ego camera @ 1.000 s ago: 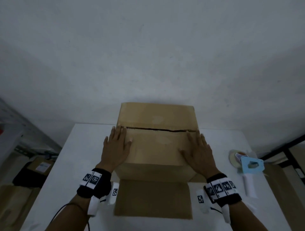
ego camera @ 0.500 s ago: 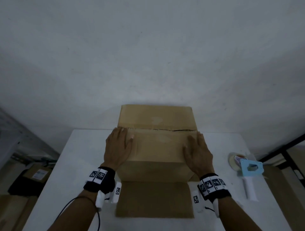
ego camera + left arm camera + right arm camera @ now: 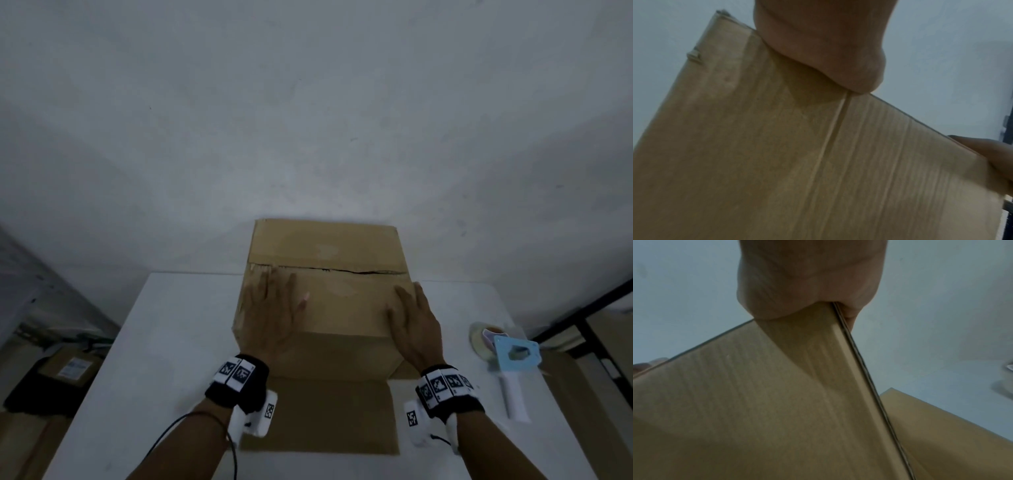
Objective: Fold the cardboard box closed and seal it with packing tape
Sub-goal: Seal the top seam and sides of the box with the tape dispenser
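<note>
A brown cardboard box [image 3: 329, 246] stands on the white table [image 3: 178, 325], its two top flaps folded down with a thin dark seam between them. My left hand [image 3: 270, 308] lies flat on the near flap at its left end, fingers straight. My right hand [image 3: 412, 318] presses flat on the same flap at its right end. In the left wrist view the palm [image 3: 818, 40] rests on the box [image 3: 777, 162]; in the right wrist view the palm [image 3: 807, 280] sits over the box corner [image 3: 756, 402]. A tape dispenser [image 3: 510, 363] with a light blue plate and white handle lies to the right.
A loose flat piece of cardboard [image 3: 325, 418] lies on the table in front of the box. A white wall rises behind. Boxes and a dark bag [image 3: 51, 380] sit on the floor at the left; a black frame [image 3: 582, 315] stands at the right.
Both hands have slid slightly inward and forward on the near flap, and the seam between the flaps has narrowed. The head view has shifted a little.
</note>
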